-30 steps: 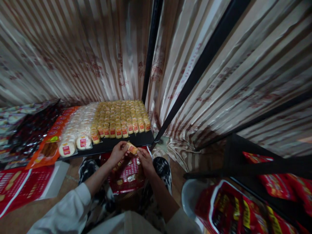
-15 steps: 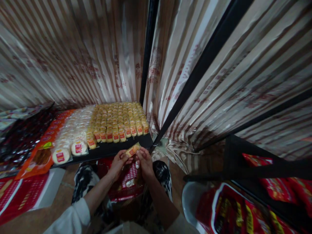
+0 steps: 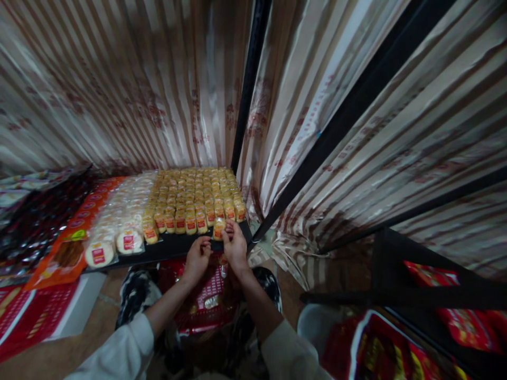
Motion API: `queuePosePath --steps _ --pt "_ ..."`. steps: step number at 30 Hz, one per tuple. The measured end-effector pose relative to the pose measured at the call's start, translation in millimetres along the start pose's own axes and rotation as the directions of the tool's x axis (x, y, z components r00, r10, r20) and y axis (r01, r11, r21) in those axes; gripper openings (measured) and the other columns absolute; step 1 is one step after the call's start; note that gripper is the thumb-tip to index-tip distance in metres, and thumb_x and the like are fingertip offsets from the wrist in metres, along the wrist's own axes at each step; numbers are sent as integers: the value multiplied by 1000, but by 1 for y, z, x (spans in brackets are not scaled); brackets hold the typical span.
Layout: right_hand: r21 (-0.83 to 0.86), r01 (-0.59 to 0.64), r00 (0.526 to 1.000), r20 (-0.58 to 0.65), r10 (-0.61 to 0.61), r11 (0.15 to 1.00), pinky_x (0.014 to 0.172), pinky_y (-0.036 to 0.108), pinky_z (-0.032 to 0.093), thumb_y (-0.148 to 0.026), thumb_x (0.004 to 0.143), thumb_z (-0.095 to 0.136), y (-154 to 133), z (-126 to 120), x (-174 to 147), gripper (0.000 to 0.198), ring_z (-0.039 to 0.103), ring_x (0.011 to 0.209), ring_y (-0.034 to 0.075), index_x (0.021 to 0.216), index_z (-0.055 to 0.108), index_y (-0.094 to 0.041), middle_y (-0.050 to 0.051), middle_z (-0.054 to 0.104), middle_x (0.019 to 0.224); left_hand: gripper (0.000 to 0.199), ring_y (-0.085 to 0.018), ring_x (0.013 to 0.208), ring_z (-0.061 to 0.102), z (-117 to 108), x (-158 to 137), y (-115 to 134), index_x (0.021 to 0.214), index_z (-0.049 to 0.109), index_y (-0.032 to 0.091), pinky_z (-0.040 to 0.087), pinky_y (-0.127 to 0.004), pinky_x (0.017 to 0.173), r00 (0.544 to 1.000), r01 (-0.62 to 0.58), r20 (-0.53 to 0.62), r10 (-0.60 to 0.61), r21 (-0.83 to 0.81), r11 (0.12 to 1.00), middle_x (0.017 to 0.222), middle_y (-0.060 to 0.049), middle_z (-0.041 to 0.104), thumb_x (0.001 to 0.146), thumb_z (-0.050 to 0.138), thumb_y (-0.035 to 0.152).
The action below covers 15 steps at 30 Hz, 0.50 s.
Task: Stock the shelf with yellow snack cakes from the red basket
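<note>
My right hand [image 3: 235, 247] pinches a small wrapped yellow cake [image 3: 219, 229] with a red label. It holds the cake upright at the front of the rows of similar wrapped cakes [image 3: 190, 195], over the dark shelf [image 3: 170, 244]. My left hand [image 3: 198, 258] is just to the left and nearer me, fingers loosely curled and apart, with nothing visible in them. Below both hands, between my knees, sits a red container [image 3: 208, 311] with a white grid pattern and wrapped pieces inside.
Left of the cakes lie round white wrapped cakes [image 3: 130, 240], an orange packet [image 3: 67, 253] and dark shiny packets [image 3: 35, 227]. A red and white box [image 3: 67, 316] is at lower left. Black posts [image 3: 285, 195] stand before a striped curtain [image 3: 190, 89]. Red packets [image 3: 463, 322] lie at right.
My right hand has carried the cake forward and up to the front row, turning it upright. My left hand has let go of it and drawn slightly apart. The view has shifted slightly.
</note>
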State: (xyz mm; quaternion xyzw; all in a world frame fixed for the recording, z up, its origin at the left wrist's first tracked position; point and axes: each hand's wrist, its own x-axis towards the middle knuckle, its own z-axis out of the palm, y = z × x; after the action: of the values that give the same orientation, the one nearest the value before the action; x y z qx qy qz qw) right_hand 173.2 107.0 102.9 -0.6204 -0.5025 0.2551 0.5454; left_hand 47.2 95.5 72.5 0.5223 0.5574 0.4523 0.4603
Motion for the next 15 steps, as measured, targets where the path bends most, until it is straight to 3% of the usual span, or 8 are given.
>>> queuePosePath --steps 6,15 --pt "-188 112 993 50 -104 976 82 34 50 -18 80 48 -3 14 21 34 59 86 19 112 55 -19 7 62 97 30 -17 86 62 5 13 -3 102 59 16 52 -36 82 992 -124 41 122 49 991 99 -8 62 74 49 13" --pt "-202 136 988 93 -119 970 82 34 51 -15 80 45 6 28 26 31 60 88 18 110 52 -20 8 61 99 38 -17 89 62 6 25 -7 110 58 16 51 -36 86 993 -111 48 106 115 987 102 -8 63 73 48 10"
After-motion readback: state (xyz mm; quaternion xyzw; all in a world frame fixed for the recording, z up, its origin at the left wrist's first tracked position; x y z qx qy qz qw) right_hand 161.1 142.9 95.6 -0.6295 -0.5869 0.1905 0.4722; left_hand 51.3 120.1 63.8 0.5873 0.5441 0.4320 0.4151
